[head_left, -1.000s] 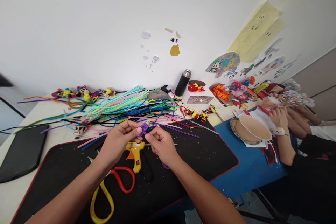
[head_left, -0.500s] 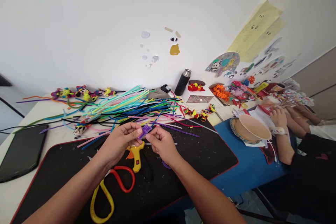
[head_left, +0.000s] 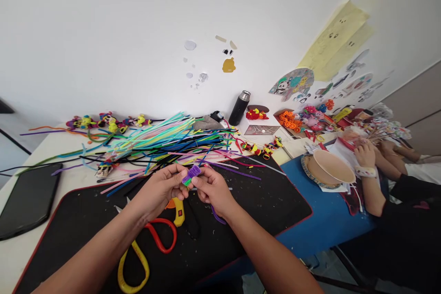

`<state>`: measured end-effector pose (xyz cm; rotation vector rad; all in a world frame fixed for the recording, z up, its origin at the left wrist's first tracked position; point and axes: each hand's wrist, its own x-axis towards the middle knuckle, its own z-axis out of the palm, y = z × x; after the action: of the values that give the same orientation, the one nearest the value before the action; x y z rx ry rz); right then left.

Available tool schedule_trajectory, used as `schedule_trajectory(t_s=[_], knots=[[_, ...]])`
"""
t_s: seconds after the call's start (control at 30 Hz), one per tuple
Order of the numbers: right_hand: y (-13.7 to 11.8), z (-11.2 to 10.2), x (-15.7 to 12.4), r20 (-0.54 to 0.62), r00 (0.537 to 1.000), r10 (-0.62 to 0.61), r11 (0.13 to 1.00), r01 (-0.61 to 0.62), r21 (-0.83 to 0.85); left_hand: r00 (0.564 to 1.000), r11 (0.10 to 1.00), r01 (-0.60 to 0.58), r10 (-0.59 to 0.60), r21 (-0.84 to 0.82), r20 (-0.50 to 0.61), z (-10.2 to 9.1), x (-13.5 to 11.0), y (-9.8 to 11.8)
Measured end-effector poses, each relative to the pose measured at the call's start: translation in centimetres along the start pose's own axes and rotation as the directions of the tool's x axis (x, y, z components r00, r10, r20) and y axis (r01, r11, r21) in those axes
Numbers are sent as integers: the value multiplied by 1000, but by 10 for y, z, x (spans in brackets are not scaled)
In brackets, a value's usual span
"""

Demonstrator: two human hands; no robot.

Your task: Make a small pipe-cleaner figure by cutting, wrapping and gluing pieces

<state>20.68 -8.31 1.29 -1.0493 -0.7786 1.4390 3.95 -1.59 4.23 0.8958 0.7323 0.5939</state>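
Note:
Both my hands meet over the black mat (head_left: pixel 268 206) and pinch a small purple coil of pipe cleaner (head_left: pixel 191 174) with a green bit at its lower end. My left hand (head_left: pixel 160 188) grips it from the left with closed fingers. Pinching its right side is my right hand (head_left: pixel 212 188), and a purple tail (head_left: pixel 217 216) hangs below that hand. A yellow glue gun (head_left: pixel 179 210) lies on the mat just under my hands. Red and yellow scissors (head_left: pixel 148 248) lie nearer to me.
A big heap of coloured pipe cleaners (head_left: pixel 165 142) covers the table behind the mat. A dark tablet (head_left: pixel 29 200) lies at the left, a black flask (head_left: pixel 240 108) stands at the back. Another person's arms (head_left: pixel 374 179) work beside a paper bowl (head_left: pixel 332 167) on the right.
Both hands have drawn slightly nearer to me with the purple coil, and the coil has turned so its green end shows. The glue gun is more covered by my left hand.

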Motion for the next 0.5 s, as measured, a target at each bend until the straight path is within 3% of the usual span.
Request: schedule_trajectory(t_s=[0.37, 0.5], knots=[[2, 4, 2, -42, 999, -5, 1000, 6, 23, 995, 969, -90, 97, 228, -20, 6, -3, 1], [1, 6, 1, -69, 997, -27, 1000, 27, 3, 989, 915, -125, 147, 383, -30, 2, -3, 8]])
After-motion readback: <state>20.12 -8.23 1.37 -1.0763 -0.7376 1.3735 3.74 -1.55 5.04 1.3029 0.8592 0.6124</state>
